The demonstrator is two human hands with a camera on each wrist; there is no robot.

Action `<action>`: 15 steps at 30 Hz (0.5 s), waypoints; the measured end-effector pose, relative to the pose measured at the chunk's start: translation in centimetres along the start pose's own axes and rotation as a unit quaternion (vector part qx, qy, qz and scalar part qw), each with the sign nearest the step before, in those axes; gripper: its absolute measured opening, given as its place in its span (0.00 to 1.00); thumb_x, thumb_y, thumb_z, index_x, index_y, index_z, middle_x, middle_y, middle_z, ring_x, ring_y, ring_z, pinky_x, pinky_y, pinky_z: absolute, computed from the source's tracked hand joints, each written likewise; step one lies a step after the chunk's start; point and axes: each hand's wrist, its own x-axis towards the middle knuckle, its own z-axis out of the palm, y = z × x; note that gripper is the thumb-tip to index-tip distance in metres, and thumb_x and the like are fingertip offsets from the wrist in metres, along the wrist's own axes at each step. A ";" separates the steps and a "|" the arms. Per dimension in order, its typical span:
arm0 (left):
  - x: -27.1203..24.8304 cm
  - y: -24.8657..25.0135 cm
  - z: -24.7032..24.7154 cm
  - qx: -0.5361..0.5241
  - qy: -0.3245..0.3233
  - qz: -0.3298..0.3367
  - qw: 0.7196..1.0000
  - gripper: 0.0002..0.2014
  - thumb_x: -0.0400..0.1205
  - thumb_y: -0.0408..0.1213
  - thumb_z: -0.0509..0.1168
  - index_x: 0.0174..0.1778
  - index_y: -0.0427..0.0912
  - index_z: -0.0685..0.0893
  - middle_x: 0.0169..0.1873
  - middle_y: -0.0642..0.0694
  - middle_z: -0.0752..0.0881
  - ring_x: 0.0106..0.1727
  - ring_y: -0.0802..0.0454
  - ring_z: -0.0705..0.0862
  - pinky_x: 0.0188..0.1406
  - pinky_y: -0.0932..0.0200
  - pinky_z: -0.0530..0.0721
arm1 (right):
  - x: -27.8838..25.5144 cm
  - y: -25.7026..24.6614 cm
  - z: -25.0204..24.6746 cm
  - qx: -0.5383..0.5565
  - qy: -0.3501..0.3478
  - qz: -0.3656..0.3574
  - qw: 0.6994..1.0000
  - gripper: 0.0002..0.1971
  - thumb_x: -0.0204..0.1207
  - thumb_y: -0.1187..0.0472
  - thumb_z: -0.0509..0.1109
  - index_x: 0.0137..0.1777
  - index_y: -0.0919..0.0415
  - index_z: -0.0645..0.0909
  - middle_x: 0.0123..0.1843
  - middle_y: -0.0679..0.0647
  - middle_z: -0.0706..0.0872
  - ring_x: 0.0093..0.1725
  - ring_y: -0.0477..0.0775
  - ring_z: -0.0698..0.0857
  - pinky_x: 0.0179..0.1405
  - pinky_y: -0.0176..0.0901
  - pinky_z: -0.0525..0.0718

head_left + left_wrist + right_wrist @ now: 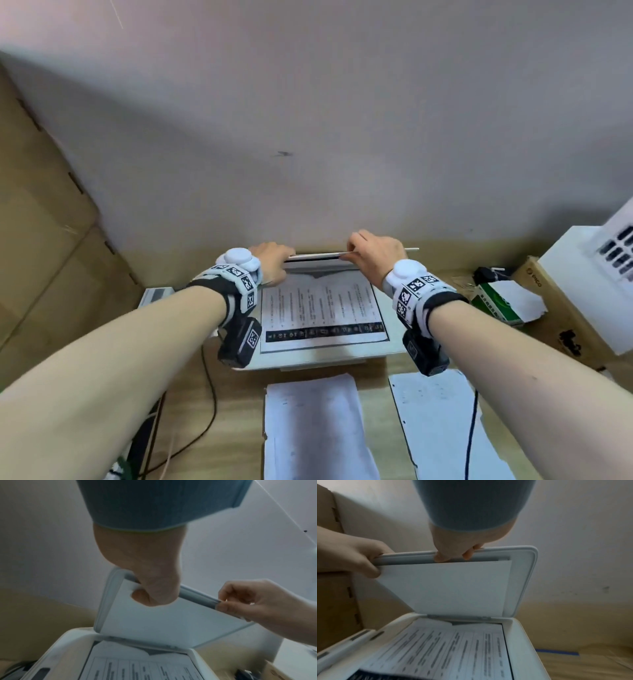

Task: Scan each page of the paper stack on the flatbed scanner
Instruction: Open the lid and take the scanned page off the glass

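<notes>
A white scanner (329, 359) sits on the wooden desk (236, 411), below and just nearer than both hands. Its lid (522, 582) stands raised, hinged at the far edge, with its white underside facing the glass. The left hand (272, 262) grips the lid's free edge near the left corner, thumb under and fingers curled over the top. The right hand (375, 255) grips the same edge a little to the right, fingers wrapped over the rim and thumb pressed beneath. Under both hands a printed page (322, 308) lies flat on the glass, text side up, with a dark band along its near edge. Nearer than the wrists, two paper piles lie on the desk: one stack (315, 428) in front of the scanner, another (442, 425) beside it under the right forearm. A green box (496, 305) sits right of the right hand.
</notes>
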 end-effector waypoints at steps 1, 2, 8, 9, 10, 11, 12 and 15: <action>0.8 -0.4 -0.5 -0.001 0.029 -0.007 1.000 0.19 0.73 0.31 0.61 0.59 0.52 0.80 0.51 0.45 0.87 0.49 0.40 0.83 0.44 0.53 0.82 | 1.0 0.3 -0.3 0.015 0.028 0.002 0.999 0.16 0.84 0.43 0.66 0.56 0.55 0.80 0.56 0.54 0.85 0.45 0.67 0.87 0.36 0.48 0.72; 1.6 -0.9 -0.9 0.001 0.062 -0.013 0.998 0.22 0.72 0.32 0.62 0.63 0.52 0.79 0.54 0.46 0.87 0.52 0.40 0.84 0.47 0.52 0.83 | 2.0 0.6 -0.4 0.033 0.054 0.001 0.998 0.14 0.83 0.46 0.68 0.54 0.57 0.81 0.54 0.56 0.84 0.42 0.68 0.86 0.35 0.48 0.70; 5.5 -2.4 -1.4 0.058 0.243 0.023 0.968 0.37 0.70 0.27 0.65 0.79 0.43 0.69 0.71 0.44 0.77 0.72 0.45 0.74 0.76 0.42 0.66 | 6.5 1.6 0.7 0.088 0.104 0.027 0.990 0.19 0.75 0.65 0.69 0.67 0.61 0.79 0.58 0.60 0.78 0.55 0.64 0.79 0.49 0.58 0.82; 5.7 -2.5 -1.2 0.066 0.252 0.029 0.965 0.41 0.69 0.27 0.66 0.81 0.42 0.66 0.76 0.42 0.73 0.77 0.44 0.69 0.79 0.40 0.61 | 6.8 1.6 0.8 0.088 0.102 0.033 0.990 0.23 0.75 0.65 0.69 0.70 0.61 0.77 0.59 0.60 0.78 0.56 0.64 0.78 0.50 0.57 0.81; 6.0 -2.7 -0.9 0.078 0.252 0.028 0.964 0.44 0.68 0.26 0.66 0.83 0.42 0.62 0.81 0.41 0.66 0.82 0.43 0.62 0.82 0.39 0.57 | 7.1 1.7 1.0 0.089 0.102 0.034 0.990 0.25 0.74 0.65 0.68 0.73 0.61 0.75 0.60 0.60 0.77 0.56 0.64 0.77 0.51 0.57 0.81; 6.1 -2.9 -0.5 0.091 0.246 0.027 0.964 0.46 0.67 0.26 0.65 0.85 0.42 0.57 0.84 0.40 0.58 0.85 0.43 0.55 0.83 0.39 0.53 | 7.4 1.7 1.3 0.089 0.101 0.033 0.990 0.27 0.74 0.65 0.68 0.75 0.61 0.73 0.61 0.61 0.77 0.57 0.64 0.77 0.52 0.57 0.80; 6.2 -3.0 -0.3 0.105 0.243 0.028 0.964 0.48 0.67 0.26 0.64 0.86 0.42 0.54 0.85 0.39 0.51 0.86 0.42 0.48 0.84 0.40 0.50 | 7.6 1.6 1.6 0.089 0.101 0.033 0.990 0.29 0.74 0.65 0.68 0.77 0.62 0.71 0.62 0.60 0.77 0.58 0.64 0.77 0.53 0.56 0.80; 5.9 -3.5 0.7 0.123 0.235 0.019 0.964 0.50 0.66 0.24 0.62 0.86 0.41 0.49 0.85 0.37 0.42 0.86 0.41 0.40 0.84 0.43 0.47 | 7.8 1.5 2.7 0.096 0.109 0.030 0.989 0.36 0.73 0.64 0.67 0.83 0.63 0.64 0.68 0.60 0.76 0.61 0.63 0.75 0.62 0.55 0.78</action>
